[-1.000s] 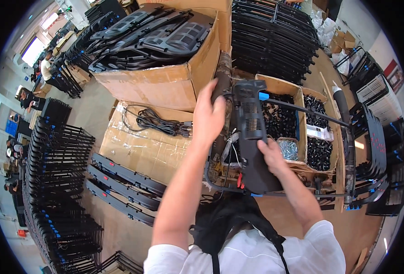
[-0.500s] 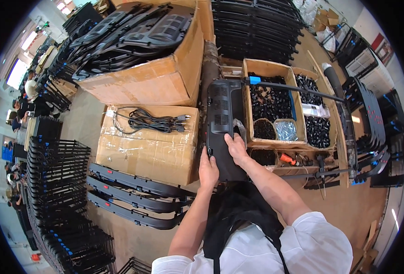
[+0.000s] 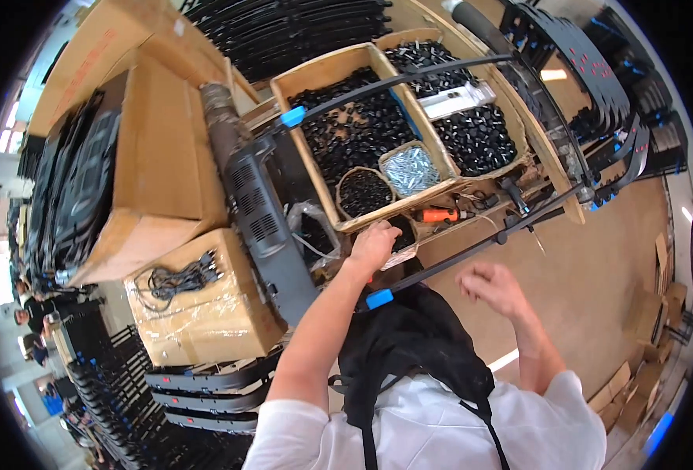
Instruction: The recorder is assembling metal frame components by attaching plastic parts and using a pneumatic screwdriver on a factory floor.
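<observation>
My left hand [image 3: 375, 246] reaches to a small bin of dark parts [image 3: 403, 233] at the near edge of the wooden parts box [image 3: 342, 223]. Its fingers are bent together over the bin; anything in them is hidden. My right hand [image 3: 492, 288] hangs in the air to the right, fingers loosely curled, with nothing visible in it. Left of my left hand lies the long black vented plastic panel [image 3: 259, 205], which neither hand touches. A black metal frame bar [image 3: 472, 262] with a blue clip [image 3: 379, 298] crosses between my hands.
The box holds black plastic pieces [image 3: 354, 125] and silver screws [image 3: 411, 170]. An orange-handled tool [image 3: 438, 215] lies beyond the bar. To the left are a taped carton [image 3: 205, 321] with coiled black cables [image 3: 176, 282] and a large carton [image 3: 162, 149] of black panels. Curved black parts [image 3: 205, 401] are stacked below.
Both hands have left the black panel. The left has moved to the small bin; the right has swung out to the right. My view has turned right, so the scene tilts and shifts left.
</observation>
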Available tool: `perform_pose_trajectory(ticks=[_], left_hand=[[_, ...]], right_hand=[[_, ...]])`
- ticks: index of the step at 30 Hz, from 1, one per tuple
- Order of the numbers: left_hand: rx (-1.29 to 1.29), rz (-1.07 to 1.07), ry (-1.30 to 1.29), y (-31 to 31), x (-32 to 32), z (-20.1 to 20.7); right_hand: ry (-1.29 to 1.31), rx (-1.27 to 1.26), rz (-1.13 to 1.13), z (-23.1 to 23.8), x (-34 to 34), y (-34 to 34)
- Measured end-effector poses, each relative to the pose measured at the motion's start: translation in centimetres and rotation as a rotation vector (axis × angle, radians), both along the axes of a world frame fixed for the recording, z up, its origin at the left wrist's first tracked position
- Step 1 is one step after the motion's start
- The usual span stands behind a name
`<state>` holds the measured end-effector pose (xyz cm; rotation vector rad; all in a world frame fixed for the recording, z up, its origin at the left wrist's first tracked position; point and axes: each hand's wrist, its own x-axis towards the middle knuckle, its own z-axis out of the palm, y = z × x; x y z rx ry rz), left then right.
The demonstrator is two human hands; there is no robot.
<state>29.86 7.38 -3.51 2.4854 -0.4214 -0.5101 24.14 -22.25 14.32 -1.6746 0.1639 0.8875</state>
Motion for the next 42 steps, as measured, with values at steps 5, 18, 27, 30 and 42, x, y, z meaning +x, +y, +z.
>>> perform_pose_trajectory(ticks=[5, 18, 27, 30, 42], left_hand=[[0.200, -0.517, 0.153, -1.3, 3.1, -4.7], [-0.018, -0.222, 0.224, -1.8, 3.9, -7.9], [-0.480, 0.637, 1.070, -2.4, 3.9, -9.9], [-0.631, 0.742, 1.229, -2.6, 4.4, -9.1], [-0.823, 0.840, 1.403, -2.4, 4.1, -9.6]], right_hand=[[0.223, 0.031, -0.154, -8.5, -4.8, -5.9], [0.383, 0.099, -1.067, -31.2, 9.4, 5.6], [0.026, 0.174, -1.433, -32.3, 10.8, 5.6], [0.304, 0.497, -1.227, -31.7, 10.7, -0.2], [0.282, 0.722, -1.249, -22.5, 0.6, -3.4]])
